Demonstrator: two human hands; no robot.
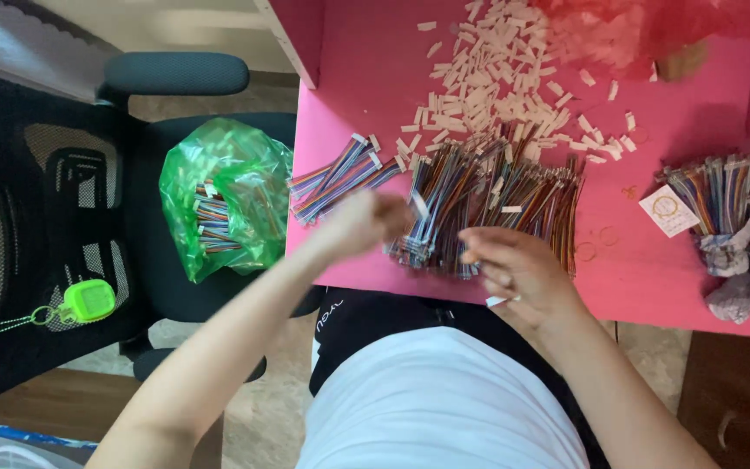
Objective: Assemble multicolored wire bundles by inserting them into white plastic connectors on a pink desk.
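My left hand [365,219] is blurred by motion near the front left of the pink table [366,78], with a small white connector piece [419,205] at its fingertips. My right hand [514,271] rests on the near end of a big pile of multicoloured ribbon cables [488,195], fingers curled over the wires. A smaller fan of finished cables [340,174] lies to the left of the pile. Many small white plastic connectors [492,74] are heaped at the back of the table.
A black office chair [175,74] at the left holds a green plastic bag [227,195] with more cables and a green key fob [87,301]. Bundled cables [722,195] wrapped in paper lie at the right table edge, beside a small card [668,210].
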